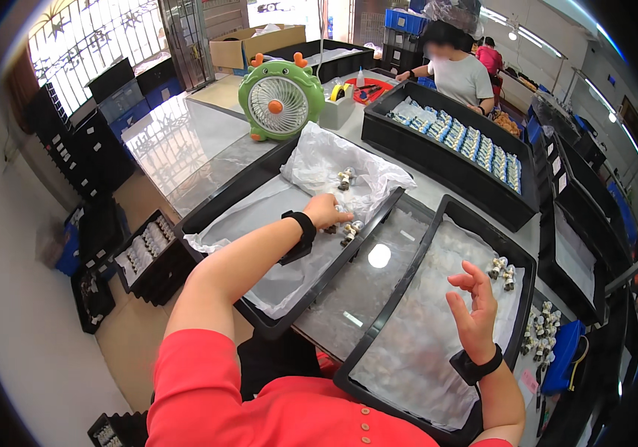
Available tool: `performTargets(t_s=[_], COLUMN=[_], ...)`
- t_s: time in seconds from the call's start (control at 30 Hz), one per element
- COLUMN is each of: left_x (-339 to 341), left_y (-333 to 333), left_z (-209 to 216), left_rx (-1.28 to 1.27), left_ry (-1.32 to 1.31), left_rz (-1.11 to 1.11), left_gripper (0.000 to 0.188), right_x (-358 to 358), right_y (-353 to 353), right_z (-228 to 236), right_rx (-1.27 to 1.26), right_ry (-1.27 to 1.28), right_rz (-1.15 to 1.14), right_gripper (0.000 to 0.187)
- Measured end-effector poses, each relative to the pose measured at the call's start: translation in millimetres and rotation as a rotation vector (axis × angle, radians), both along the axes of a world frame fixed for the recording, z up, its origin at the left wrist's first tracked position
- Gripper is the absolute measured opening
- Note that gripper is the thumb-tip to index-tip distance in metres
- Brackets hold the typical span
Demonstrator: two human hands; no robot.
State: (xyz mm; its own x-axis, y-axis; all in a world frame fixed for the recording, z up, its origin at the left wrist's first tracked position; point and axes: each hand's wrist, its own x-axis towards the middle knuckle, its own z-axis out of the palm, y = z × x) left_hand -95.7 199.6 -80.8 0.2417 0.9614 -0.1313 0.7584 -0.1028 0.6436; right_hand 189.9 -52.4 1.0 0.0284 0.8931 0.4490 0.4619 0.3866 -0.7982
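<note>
L hand [326, 211] grasping small fitting [352, 229] in centre tray [259, 316]; R hand [474, 313] released over lower-right tray [378, 350]. Two fittings [502, 271] there; few left in bag [334, 167].

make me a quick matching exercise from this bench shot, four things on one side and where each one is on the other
Things:
1. left hand
2. right hand
3. green fan
4. small fittings pair

Places:
A. open, raised over the right black tray
B. far end of the table, behind the plastic bag
C. on small parts in the left black tray
D. far corner of the right tray

Pairs: 1-C, 2-A, 3-B, 4-D
</note>
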Motion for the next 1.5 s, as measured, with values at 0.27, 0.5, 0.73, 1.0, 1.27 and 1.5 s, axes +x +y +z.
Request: performTargets(t_s=[0.27,0.5,0.73,1.0,1.27,1.5], left_x=[0.1,-6.4,-4.8,-2.4,-5.5,25.3], left_y=[-0.3,9.4,-17.2,-4.9,-22.3,-129.2], left_z=[-3.0,-33.2,4.2,-22.7,13.6,104.1], left_rx=[-0.101,-0.082,-0.282,-0.151,-0.183,-0.568], left_ry=[-0.082,-0.366,-0.282,-0.312,-0.304,-0.951], left_rz=[-0.017,0.023,0.146,0.061,0.103,-0.163], left_gripper=[0.044,0.039,0.031,0.025,0.050,0.028], right_x=[1.2,1.9,0.9,-1.2,41.2,141.3], right_y=[-0.5,1.1,1.2,3.6,34.9,72.8], right_z=[1.4,-1.4,0.0,-0.7,-31.0,-62.2], right_rx=[0.007,0.003,-0.006,-0.025,-0.213,-0.449], right_ry=[-0.005,-0.011,-0.066,-0.135,-0.258,-0.882], right_rz=[-0.002,-0.012,-0.016,-0.006,0.011,-0.566], right_gripper=[0.045,0.040,0.037,0.028,0.028,0.046])
